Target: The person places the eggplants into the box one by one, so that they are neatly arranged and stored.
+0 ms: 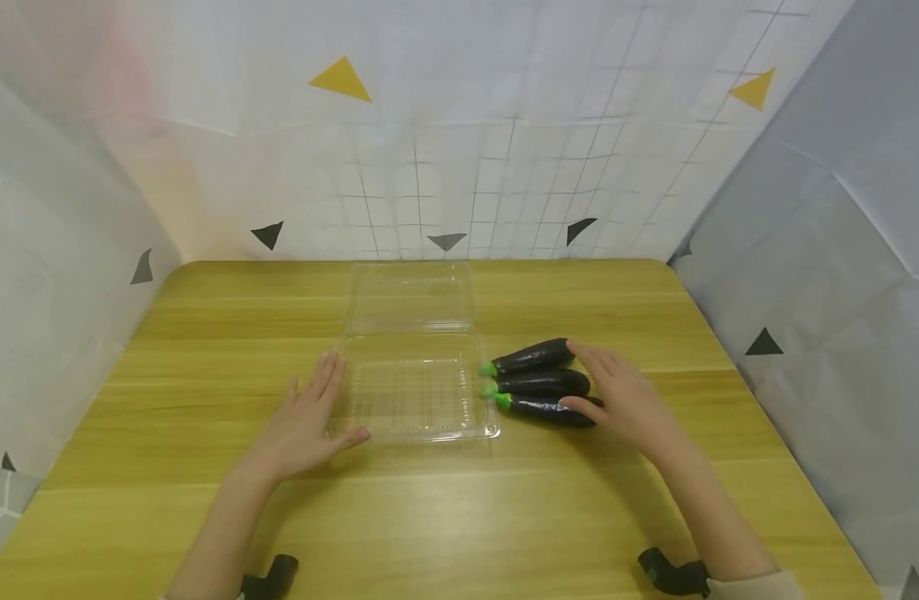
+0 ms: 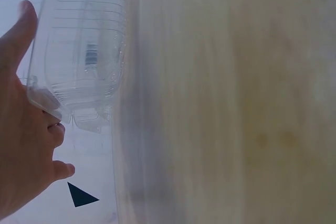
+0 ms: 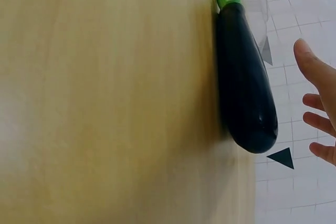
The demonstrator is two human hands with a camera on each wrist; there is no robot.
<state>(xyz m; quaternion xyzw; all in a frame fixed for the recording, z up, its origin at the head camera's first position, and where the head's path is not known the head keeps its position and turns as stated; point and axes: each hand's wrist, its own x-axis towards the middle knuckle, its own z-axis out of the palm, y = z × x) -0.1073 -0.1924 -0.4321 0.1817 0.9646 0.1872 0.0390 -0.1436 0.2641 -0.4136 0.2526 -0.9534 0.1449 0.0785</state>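
Note:
A clear plastic clamshell box point(image 1: 429, 436) lies on the table with its lid point(image 1: 410, 292) folded back toward the wall. My left hand point(image 1: 305, 425) is at the box's left side, its fingers extended along the edge and the thumb by the front rim. Right of the box, three dark eggplants point(image 1: 545, 383) with green stems lie side by side, stems toward the box. Over their rounded ends, my right hand point(image 1: 616, 396) spreads its thumb and fingers apart. In the right wrist view, a gap shows between that hand point(image 3: 323, 103) and the nearest eggplant point(image 3: 247, 82).
The wood-grain table point(image 1: 444, 517) ends at a pale sheet wall point(image 1: 399, 167) behind, with further sheets along both sides. Black camera mounts point(image 1: 672, 573) sit at the wrists.

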